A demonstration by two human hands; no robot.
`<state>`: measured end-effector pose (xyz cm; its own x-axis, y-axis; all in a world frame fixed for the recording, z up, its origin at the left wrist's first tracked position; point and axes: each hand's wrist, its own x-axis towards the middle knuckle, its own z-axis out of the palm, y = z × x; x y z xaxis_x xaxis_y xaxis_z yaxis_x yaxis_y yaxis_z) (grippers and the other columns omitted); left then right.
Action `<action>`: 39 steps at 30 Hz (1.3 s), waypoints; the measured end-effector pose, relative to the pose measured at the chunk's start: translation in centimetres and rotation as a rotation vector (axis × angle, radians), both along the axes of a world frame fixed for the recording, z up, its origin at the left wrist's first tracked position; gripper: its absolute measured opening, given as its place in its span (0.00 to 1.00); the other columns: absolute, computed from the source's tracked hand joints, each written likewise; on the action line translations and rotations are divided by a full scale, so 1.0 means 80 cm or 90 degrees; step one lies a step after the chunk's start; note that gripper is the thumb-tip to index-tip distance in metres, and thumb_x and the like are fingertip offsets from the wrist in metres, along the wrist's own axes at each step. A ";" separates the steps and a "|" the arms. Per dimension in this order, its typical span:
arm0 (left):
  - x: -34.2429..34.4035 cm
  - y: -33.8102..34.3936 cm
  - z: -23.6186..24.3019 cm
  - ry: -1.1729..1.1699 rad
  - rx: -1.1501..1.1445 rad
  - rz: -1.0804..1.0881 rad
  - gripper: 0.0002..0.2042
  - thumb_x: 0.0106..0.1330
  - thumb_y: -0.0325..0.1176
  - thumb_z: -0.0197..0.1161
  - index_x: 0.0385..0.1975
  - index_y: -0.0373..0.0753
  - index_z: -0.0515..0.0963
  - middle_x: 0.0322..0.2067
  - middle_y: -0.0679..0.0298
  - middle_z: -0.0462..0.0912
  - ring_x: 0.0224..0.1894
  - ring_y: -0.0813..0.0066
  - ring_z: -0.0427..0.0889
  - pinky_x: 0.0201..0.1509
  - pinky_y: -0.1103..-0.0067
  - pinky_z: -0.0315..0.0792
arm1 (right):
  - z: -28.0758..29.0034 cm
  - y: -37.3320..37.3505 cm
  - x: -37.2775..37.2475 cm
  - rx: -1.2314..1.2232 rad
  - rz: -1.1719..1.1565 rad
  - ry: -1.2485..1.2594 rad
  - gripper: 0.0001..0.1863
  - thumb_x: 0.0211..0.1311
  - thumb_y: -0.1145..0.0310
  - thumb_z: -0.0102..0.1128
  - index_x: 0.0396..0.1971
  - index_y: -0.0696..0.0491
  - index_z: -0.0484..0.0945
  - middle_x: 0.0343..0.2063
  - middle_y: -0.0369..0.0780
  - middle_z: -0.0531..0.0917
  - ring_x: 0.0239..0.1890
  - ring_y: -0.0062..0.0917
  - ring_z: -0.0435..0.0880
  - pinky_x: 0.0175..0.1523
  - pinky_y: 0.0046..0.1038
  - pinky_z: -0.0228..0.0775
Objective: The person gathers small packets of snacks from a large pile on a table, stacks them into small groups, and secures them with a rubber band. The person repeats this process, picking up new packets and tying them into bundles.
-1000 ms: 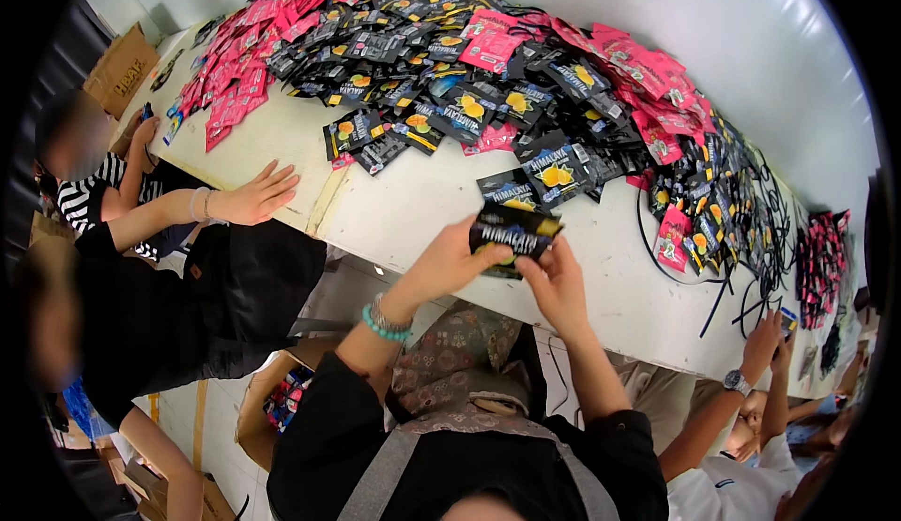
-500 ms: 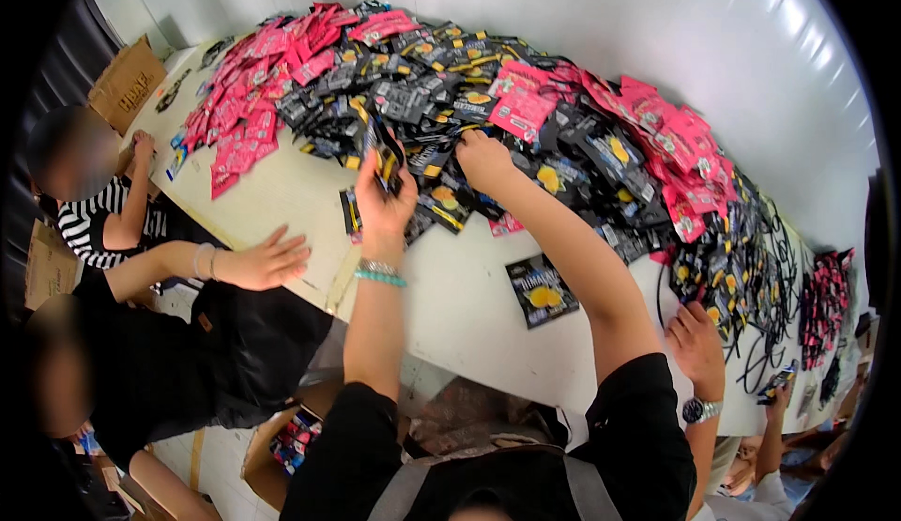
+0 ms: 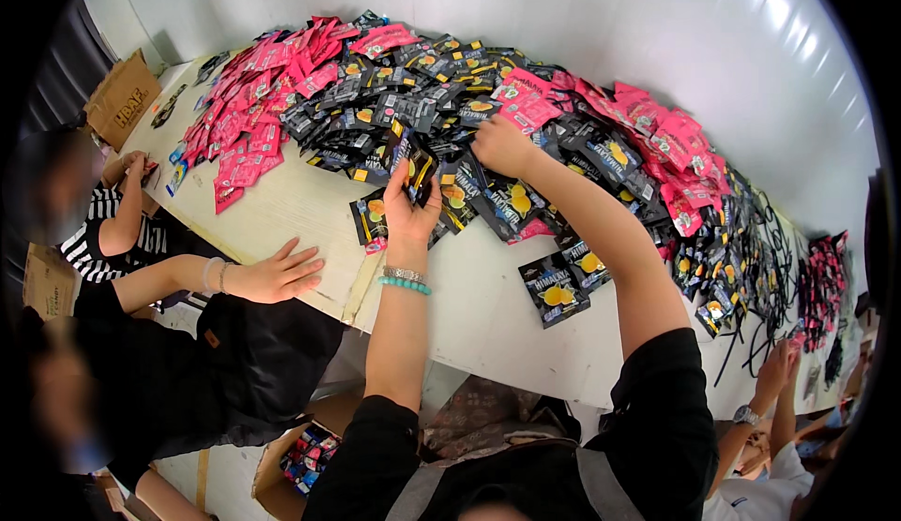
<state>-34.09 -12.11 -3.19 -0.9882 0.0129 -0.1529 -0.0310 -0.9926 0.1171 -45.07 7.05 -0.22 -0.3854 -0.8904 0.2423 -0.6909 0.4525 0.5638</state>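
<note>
While the left hand (image 3: 411, 213) holds black packets (image 3: 398, 144), the right hand (image 3: 504, 148), grip unclear, seemingly picks toward the table's (image 3: 469, 291) far edge. Clean pinching seems needed.

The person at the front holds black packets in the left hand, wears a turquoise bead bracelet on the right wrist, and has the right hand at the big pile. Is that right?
Not quite: the turquoise bead bracelet is on the left wrist, as the head view shows. The left hand does hold black packets, and the right hand is at the big pile.
</note>
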 end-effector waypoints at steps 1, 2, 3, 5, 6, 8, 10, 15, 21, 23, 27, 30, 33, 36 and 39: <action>-0.001 0.000 0.000 0.000 -0.002 0.004 0.05 0.60 0.31 0.63 0.35 0.41 0.78 0.34 0.66 0.83 0.36 0.73 0.83 0.38 0.78 0.80 | 0.012 0.007 0.000 -0.131 -0.096 -0.050 0.08 0.48 0.64 0.57 0.20 0.51 0.81 0.24 0.38 0.81 0.37 0.29 0.78 0.43 0.31 0.67; 0.000 0.002 0.000 -0.005 -0.008 0.013 0.06 0.60 0.31 0.64 0.35 0.41 0.78 0.34 0.66 0.83 0.36 0.73 0.83 0.38 0.78 0.80 | 0.032 0.014 0.007 -0.263 -0.192 -0.100 0.10 0.48 0.63 0.57 0.23 0.52 0.82 0.25 0.40 0.82 0.37 0.31 0.79 0.43 0.32 0.69; 0.000 0.001 -0.003 0.004 -0.008 0.007 0.06 0.59 0.31 0.64 0.35 0.41 0.78 0.34 0.66 0.83 0.37 0.73 0.83 0.39 0.77 0.80 | 0.049 0.023 0.013 -0.393 -0.289 -0.151 0.12 0.48 0.62 0.57 0.25 0.53 0.83 0.26 0.42 0.83 0.37 0.33 0.80 0.44 0.33 0.70; -0.004 0.003 -0.008 -0.007 0.003 -0.010 0.07 0.59 0.32 0.65 0.35 0.41 0.78 0.36 0.66 0.83 0.38 0.72 0.83 0.40 0.77 0.79 | 0.087 0.065 -0.005 -0.526 -0.455 -0.540 0.17 0.47 0.57 0.58 0.32 0.53 0.84 0.28 0.46 0.83 0.36 0.35 0.82 0.44 0.32 0.71; -0.002 0.007 -0.003 -0.006 -0.012 -0.016 0.07 0.59 0.32 0.65 0.36 0.40 0.78 0.36 0.65 0.83 0.39 0.70 0.82 0.40 0.77 0.79 | 0.089 0.085 -0.003 -0.674 -0.390 -0.557 0.18 0.47 0.57 0.60 0.31 0.56 0.84 0.25 0.47 0.83 0.30 0.32 0.83 0.41 0.30 0.71; 0.002 0.014 0.001 0.021 -0.029 -0.027 0.09 0.59 0.32 0.66 0.37 0.39 0.77 0.38 0.65 0.83 0.39 0.69 0.82 0.41 0.75 0.79 | 0.101 0.115 0.007 -0.788 -0.408 -0.641 0.18 0.51 0.60 0.60 0.36 0.59 0.82 0.28 0.41 0.83 0.31 0.26 0.82 0.39 0.30 0.71; 0.001 0.003 -0.008 0.081 -0.058 -0.043 0.10 0.59 0.31 0.66 0.39 0.39 0.77 0.39 0.65 0.82 0.41 0.69 0.82 0.45 0.72 0.77 | 0.125 0.105 0.051 -0.846 -0.398 -0.786 0.21 0.55 0.62 0.58 0.46 0.59 0.78 0.33 0.35 0.83 0.34 0.22 0.81 0.42 0.29 0.72; 0.007 0.024 0.007 0.181 -0.147 -0.116 0.16 0.62 0.32 0.62 0.48 0.36 0.71 0.48 0.60 0.77 0.52 0.66 0.76 0.56 0.68 0.71 | 0.118 0.142 0.074 -0.516 -0.363 -0.313 0.23 0.55 0.62 0.56 0.52 0.47 0.75 0.37 0.47 0.83 0.41 0.42 0.81 0.48 0.40 0.72; 0.034 0.039 0.039 0.394 -0.237 -0.190 0.29 0.63 0.33 0.60 0.62 0.32 0.58 0.63 0.52 0.62 0.67 0.58 0.58 0.67 0.61 0.59 | 0.157 0.106 0.156 -0.149 -0.521 0.107 0.12 0.49 0.67 0.60 0.35 0.52 0.79 0.20 0.41 0.82 0.28 0.29 0.84 0.35 0.33 0.65; 0.032 0.043 0.034 0.397 -0.223 -0.202 0.28 0.63 0.33 0.61 0.62 0.36 0.59 0.62 0.53 0.64 0.64 0.58 0.65 0.66 0.59 0.62 | 0.162 0.088 0.170 -0.321 -0.395 0.037 0.09 0.51 0.67 0.59 0.33 0.53 0.79 0.19 0.41 0.81 0.27 0.32 0.83 0.35 0.34 0.66; 0.038 0.058 0.032 0.351 -0.229 -0.167 0.23 0.63 0.31 0.61 0.57 0.38 0.64 0.53 0.58 0.74 0.53 0.63 0.76 0.56 0.62 0.72 | 0.100 0.025 0.179 -0.704 -0.203 -0.550 0.14 0.59 0.58 0.55 0.29 0.55 0.78 0.21 0.46 0.80 0.28 0.42 0.81 0.33 0.36 0.70; 0.037 0.045 0.037 0.200 -0.327 -0.091 0.17 0.62 0.28 0.62 0.50 0.38 0.69 0.46 0.63 0.78 0.46 0.69 0.80 0.47 0.67 0.78 | 0.096 0.022 0.106 -0.811 -0.370 -0.636 0.19 0.54 0.52 0.60 0.25 0.57 0.80 0.20 0.44 0.82 0.29 0.36 0.82 0.36 0.31 0.71; 0.027 0.050 0.033 0.191 -0.330 -0.040 0.17 0.63 0.28 0.62 0.51 0.39 0.68 0.44 0.64 0.79 0.44 0.71 0.81 0.43 0.70 0.79 | 0.047 0.069 0.023 -0.615 -0.225 0.005 0.16 0.53 0.54 0.60 0.29 0.53 0.82 0.19 0.43 0.81 0.29 0.34 0.83 0.39 0.33 0.72; 0.029 0.051 0.041 0.067 -0.376 0.011 0.18 0.63 0.27 0.60 0.52 0.38 0.67 0.44 0.64 0.78 0.44 0.73 0.80 0.40 0.75 0.80 | 0.022 0.099 -0.022 -0.452 -0.318 0.114 0.11 0.54 0.60 0.58 0.33 0.49 0.82 0.19 0.43 0.81 0.28 0.34 0.83 0.41 0.36 0.72; 0.021 0.044 0.033 0.070 -0.448 0.146 0.18 0.63 0.27 0.60 0.52 0.35 0.66 0.45 0.62 0.77 0.43 0.75 0.79 0.41 0.76 0.78 | 0.070 0.083 0.005 -0.776 -0.327 -0.061 0.12 0.61 0.62 0.54 0.30 0.53 0.82 0.25 0.47 0.82 0.29 0.40 0.82 0.37 0.35 0.73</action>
<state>-32.40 -8.57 -0.54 -0.9643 -0.2597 0.0512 0.2163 -0.6617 0.7179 -44.70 13.66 5.37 -0.6715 0.1275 0.7300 -0.3036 0.8513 -0.4280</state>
